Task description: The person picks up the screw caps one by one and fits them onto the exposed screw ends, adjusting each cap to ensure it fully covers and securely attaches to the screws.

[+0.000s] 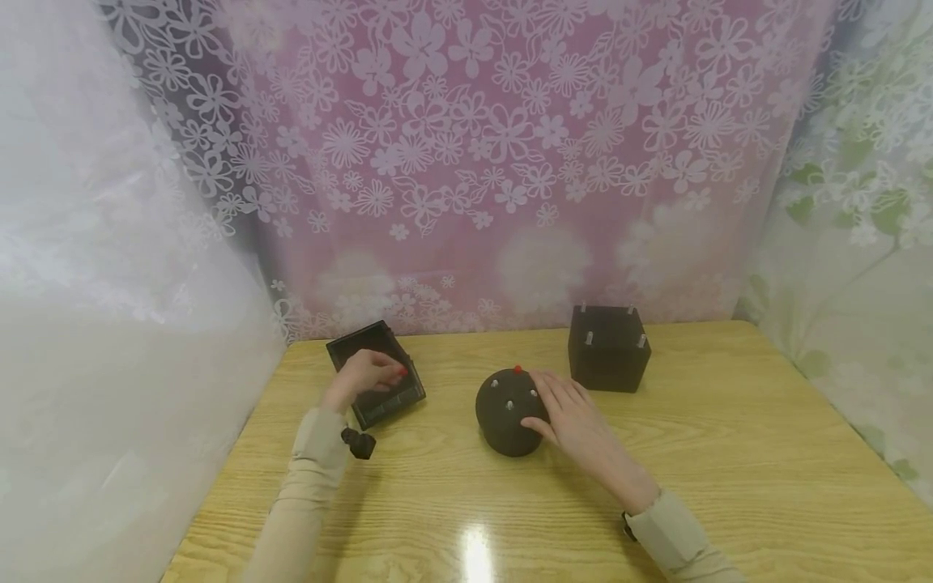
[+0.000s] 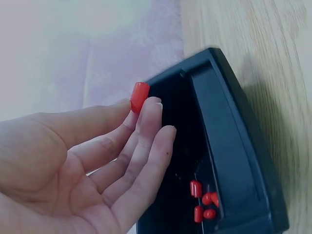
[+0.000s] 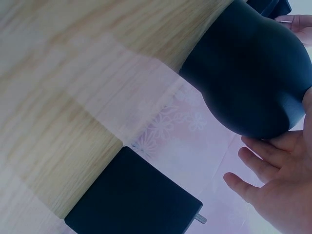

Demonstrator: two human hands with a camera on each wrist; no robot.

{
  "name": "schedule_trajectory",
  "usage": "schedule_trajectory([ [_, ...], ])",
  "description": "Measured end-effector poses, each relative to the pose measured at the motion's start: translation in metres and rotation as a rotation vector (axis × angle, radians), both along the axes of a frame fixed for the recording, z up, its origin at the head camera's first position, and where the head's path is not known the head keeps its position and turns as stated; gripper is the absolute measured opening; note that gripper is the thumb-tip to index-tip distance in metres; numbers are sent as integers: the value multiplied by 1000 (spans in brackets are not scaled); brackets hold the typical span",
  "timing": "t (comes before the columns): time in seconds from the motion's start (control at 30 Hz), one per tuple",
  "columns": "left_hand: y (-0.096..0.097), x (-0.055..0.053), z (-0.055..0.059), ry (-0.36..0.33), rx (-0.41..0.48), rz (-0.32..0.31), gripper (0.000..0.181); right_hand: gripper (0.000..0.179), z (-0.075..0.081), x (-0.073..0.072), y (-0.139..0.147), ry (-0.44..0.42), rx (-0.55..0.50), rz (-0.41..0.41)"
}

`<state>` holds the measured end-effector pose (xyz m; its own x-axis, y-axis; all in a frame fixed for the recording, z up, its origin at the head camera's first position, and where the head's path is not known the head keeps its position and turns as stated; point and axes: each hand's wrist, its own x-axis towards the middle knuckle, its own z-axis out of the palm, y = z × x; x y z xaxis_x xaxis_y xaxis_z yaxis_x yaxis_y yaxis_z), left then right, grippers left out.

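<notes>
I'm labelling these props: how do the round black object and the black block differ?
The round object is ball-like; the block is flat-sided. The right hand touches the round object, not the block. The round object bears a red piece; the block shows none. Both are black and bear silvery pegs.

The left hand point(image 1: 364, 377) partly hides the tray point(image 1: 394, 402), the right hand point(image 1: 579, 421) the ball point(image 1: 506, 429) (right wrist view crops the block point(image 3: 131, 195)).

Curtained-off tabletop workspace: floral curtains point(image 1: 510, 121) around a wood-grain table point(image 1: 729, 453)
</notes>
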<state>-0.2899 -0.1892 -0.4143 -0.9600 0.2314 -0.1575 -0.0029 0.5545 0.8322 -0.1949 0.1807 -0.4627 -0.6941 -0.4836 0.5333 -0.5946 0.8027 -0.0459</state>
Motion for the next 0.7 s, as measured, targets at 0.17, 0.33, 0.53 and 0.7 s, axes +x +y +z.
schedule_trajectory([
  [0.17,6,8,3,0,88,-13,31,81,0,-1,1,7,-1,3],
  [0.33,13,14,3,13,163,-44,34,83,0,-1,1,-9,6,-6],
  [0.53,28,22,1,49,217,-54,34,85,-1,-1,1,-6,5,-8],
  [0.7,43,29,3,58,251,-39,32,84,0,0,1,-30,7,-6],
])
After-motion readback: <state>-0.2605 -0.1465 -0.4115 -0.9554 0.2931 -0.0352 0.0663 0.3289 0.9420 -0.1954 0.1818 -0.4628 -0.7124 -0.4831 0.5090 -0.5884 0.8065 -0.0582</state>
